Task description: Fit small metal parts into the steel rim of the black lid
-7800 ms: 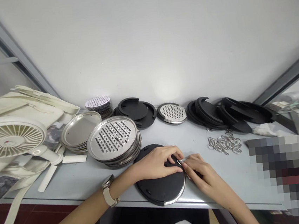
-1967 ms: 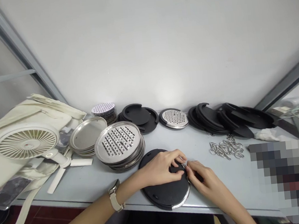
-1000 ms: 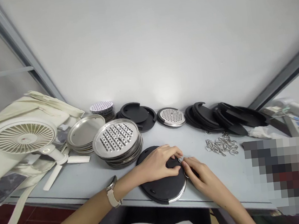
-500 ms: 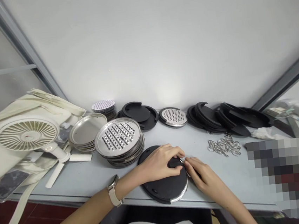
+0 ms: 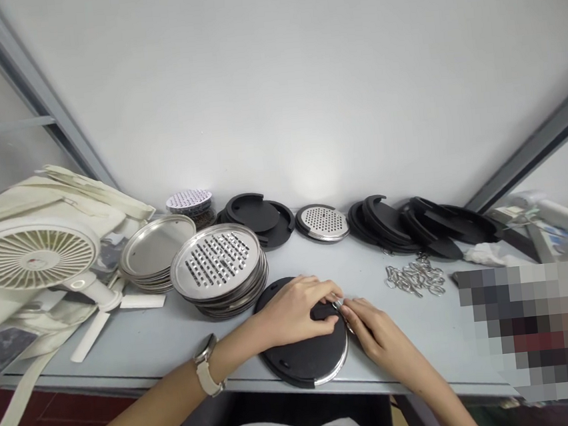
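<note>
On the table's near edge lies a black round disc [image 5: 298, 362] with a shiny metal rim along its right side. My left hand [image 5: 293, 312] rests over it, thumb and fingers curled around a raised black part near its right edge. My right hand [image 5: 376, 335] pinches a small silver metal clip [image 5: 338, 304] at that edge; the fingers partly hide it. To the right lies a loose heap of silver wire clips [image 5: 415, 277]. Left of the disc stands a stack of round metal grater plates [image 5: 218, 263].
Plain metal plates [image 5: 159, 248] are stacked further left, beside a white fan [image 5: 34, 257] and a cream bag [image 5: 66, 200]. Along the wall sit black round holders [image 5: 388, 223] and a grater disc in a black holder [image 5: 322, 222]. The right foreground is pixelated.
The view has turned slightly, so everything appears shifted left. Both hands stay at the disc's right edge, with the small metal clip still between the right fingertips.
</note>
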{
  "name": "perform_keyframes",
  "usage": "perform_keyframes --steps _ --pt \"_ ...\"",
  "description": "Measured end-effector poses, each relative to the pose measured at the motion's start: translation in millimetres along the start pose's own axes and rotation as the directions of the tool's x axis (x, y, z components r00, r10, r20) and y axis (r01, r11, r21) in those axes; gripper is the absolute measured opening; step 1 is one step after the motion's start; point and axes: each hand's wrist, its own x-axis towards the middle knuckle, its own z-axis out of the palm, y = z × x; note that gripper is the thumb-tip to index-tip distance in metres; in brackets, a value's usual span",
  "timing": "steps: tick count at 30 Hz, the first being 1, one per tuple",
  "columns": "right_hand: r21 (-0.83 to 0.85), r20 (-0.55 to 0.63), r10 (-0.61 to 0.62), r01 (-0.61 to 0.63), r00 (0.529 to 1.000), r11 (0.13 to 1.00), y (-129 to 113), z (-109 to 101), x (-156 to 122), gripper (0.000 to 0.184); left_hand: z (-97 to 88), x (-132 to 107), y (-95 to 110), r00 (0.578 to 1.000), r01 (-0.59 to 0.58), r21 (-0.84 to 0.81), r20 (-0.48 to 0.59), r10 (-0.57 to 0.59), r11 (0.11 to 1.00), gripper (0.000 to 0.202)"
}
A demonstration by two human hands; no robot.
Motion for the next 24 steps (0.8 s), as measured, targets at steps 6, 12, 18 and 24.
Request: perform_keyframes --steps 6,12,18,24 --pt "0.022 -0.005 0.011 -0.011 1.0 1.0 -3.0 -2.0 -0.1 0.032 -0.1 0.5 0.5 0.997 -0.071 0.071 0.024 0.07 0.995 0.026" --pt "0.024 0.007 0.021 -0.021 1.0 0.999 -4.8 -2.6 0.3 0.033 1.5 -2.9 1.2 0.997 -0.076 0.146 -0.009 0.078 0.986 0.031" --pt "0.044 0.019 0.028 -0.029 0.999 0.999 -1.6 -1.5 -1.1 0.033 3.4 -3.7 1.8 0.994 -0.108 0.318 0.004 0.112 0.942 0.024" --pt "0.049 0.02 0.029 -0.03 0.999 0.998 -1.1 -1.0 -1.8 0.032 -0.3 -2.9 3.7 0.988 -0.152 0.42 0.083 0.128 0.895 0.017"
